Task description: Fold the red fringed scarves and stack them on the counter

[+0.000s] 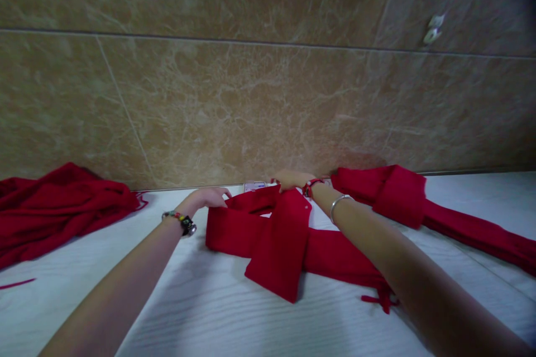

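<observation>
A wide red cloth band (pixel 255 234) lies in a loop on the pale tabletop, one end crossing over the rest and hanging toward me. My left hand (pixel 210 197) is at the loop's upper left fold, thumb and fingers around the cloth edge. At the top of the crossing end, my right hand (pixel 292 179) grips the cloth from above; its fingertips are partly hidden. A small light snap or dot shows on the band just below my right hand. Thin red ties (pixel 383 299) hang out by my right forearm.
Crumpled red cloth (pixel 62 206) lies at the left. Another folded red band (pixel 397 195) stretches along the right. A small clear-and-metal item (pixel 253 186) sits against the brown marble wall (pixel 251 106). A red cord (pixel 17 284) lies at the left edge.
</observation>
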Motion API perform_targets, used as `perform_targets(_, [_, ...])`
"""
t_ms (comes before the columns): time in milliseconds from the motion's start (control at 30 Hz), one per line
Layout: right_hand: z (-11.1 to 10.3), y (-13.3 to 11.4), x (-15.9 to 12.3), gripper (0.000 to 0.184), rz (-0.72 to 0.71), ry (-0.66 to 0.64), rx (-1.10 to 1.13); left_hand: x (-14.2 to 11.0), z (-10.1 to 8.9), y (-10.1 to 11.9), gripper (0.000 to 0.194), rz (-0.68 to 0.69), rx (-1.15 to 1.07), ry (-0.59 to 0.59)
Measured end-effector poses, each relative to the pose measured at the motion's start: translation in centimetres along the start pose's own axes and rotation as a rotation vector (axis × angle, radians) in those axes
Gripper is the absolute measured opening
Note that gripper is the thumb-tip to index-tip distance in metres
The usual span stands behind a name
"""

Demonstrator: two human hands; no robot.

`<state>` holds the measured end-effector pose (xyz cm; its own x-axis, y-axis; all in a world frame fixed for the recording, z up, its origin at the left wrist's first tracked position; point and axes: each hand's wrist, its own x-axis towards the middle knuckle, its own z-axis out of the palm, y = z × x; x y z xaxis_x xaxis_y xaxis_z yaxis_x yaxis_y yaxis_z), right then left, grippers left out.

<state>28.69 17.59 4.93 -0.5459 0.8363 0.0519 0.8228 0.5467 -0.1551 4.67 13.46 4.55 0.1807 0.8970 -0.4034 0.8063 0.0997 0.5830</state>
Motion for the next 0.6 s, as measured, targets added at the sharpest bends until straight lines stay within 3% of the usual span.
perform_targets(67, [0.8,-0.8,-0.7,0.031,-0.091,0.048,-0.002,-0.4,1.0,0.7,0.060,0.132,0.086,0.218])
perform_targets(133, [1.7,-1.4,-1.8,0.035,-0.271,0.100,0.027,-1.3,2.6,1.3,0.051,0.360,0.187,0.400])
perform_targets(200, [2.8,-1.6,-3.2,0.035,-0.455,0.113,0.077,-2.3,4.4,1.5,0.040,0.551,0.272,0.404])
perform_targets(267, [3.8,-1.4,-4.6,0.035,-0.532,0.076,0.117,-3.1,6.1,0.9,0.035,0.619,0.338,0.318])
perform_targets(367, [5.0,-0.9,-6.3,0.037,-0.472,0.068,0.152,-3.8,7.4,-0.8,0.036,0.619,0.375,0.286])
perform_targets(600, [5.7,0.2,-7.3,0.037,-0.302,0.214,0.293,-4.2,7.1,-3.2,0.033,0.654,0.333,0.364])
